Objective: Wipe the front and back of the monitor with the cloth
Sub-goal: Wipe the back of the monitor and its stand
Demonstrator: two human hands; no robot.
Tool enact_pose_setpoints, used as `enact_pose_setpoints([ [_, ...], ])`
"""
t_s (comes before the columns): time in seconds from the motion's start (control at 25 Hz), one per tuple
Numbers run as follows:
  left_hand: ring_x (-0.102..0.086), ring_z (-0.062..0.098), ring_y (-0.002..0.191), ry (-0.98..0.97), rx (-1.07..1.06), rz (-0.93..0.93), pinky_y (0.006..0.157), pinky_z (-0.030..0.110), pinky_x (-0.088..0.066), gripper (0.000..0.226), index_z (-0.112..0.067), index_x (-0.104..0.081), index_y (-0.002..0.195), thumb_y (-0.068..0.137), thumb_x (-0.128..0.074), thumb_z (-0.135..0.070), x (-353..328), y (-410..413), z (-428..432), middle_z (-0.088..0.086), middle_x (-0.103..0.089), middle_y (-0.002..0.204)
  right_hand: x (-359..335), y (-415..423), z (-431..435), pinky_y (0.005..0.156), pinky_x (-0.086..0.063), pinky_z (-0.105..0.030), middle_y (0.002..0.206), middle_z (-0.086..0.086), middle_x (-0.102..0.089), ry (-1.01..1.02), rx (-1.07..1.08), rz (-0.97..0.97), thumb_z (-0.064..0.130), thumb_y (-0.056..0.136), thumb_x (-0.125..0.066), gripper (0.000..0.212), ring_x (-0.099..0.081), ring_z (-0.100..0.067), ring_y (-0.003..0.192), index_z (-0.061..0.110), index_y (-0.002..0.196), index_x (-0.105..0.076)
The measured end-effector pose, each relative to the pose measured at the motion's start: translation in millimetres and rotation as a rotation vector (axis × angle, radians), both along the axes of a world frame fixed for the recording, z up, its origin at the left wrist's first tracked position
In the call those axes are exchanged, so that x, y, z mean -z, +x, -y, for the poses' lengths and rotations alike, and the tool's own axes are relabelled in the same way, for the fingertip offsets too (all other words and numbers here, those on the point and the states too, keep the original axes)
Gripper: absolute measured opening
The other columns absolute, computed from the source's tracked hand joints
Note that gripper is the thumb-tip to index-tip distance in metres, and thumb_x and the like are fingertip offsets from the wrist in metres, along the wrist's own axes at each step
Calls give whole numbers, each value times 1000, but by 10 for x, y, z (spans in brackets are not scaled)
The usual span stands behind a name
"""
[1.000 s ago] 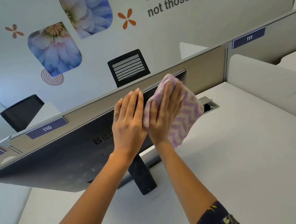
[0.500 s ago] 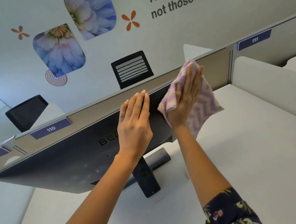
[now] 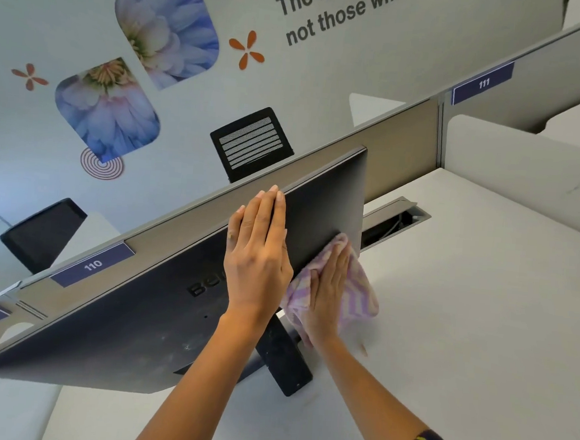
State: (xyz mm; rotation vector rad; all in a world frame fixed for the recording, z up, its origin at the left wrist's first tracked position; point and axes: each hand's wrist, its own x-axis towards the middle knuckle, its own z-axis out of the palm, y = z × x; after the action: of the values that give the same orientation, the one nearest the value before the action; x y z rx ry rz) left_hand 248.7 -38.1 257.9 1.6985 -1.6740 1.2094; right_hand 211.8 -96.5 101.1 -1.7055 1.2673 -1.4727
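Pressing our flat right hand [image 3: 328, 291] onto the purple zigzag cloth [image 3: 359, 293] mid-frame, flat left hand [image 3: 258, 255] bracing the dark slim monitor [image 3: 130, 329]; push harder and we reckon it tips.

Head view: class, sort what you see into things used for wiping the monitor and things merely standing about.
In use: monitor; cloth; left hand, flat on the monitor's back; right hand, pressing the cloth.
Standing about: desk; chair; partition; cable hatch.
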Motion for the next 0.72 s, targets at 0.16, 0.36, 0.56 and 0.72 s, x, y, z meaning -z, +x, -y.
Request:
enact_pose_setpoints([
  [0.16, -43, 25, 137, -4, -5, -6, 116, 40, -30, 48, -4, -50, 139, 93, -61, -8, -5, 2, 10, 11, -49, 144, -151, -39, 339, 123, -18, -43, 159, 17, -24, 365, -129, 728, 90, 78, -32, 89, -26, -6, 146, 43, 152, -17],
  [0.36, -42, 25, 137, -11, 2, -24, 116, 42, -30, 49, -3, -49, 140, 92, -59, -5, -14, -12, 9, 12, -49, 145, -1143, -277, 543, 123, -15, -48, 163, 0, -18, -18, 73, 569, 57, 101, -20, 68, -15, -15, 151, 18, 157, -17],
  [0.56, -40, 25, 139, 15, -5, -25, 118, 41, -26, 45, -2, -48, 140, 97, -54, -12, -1, -5, 1, 12, -46, 147, -1083, -45, 197, 121, -12, -56, 162, -21, -10, -273, 130, 232, 41, 105, -25, 67, -8, -34, 151, -6, 151, -17],
  [0.72, -43, 24, 137, 7, -26, -1, 117, 39, -27, 45, -3, -48, 140, 96, -55, -10, -13, -23, -7, 11, -49, 145, -514, 28, 86, 123, -13, -46, 163, 12, -12, 250, -60, 702, 53, 101, -41, 68, -15, -10, 149, 28, 157, -10],
])
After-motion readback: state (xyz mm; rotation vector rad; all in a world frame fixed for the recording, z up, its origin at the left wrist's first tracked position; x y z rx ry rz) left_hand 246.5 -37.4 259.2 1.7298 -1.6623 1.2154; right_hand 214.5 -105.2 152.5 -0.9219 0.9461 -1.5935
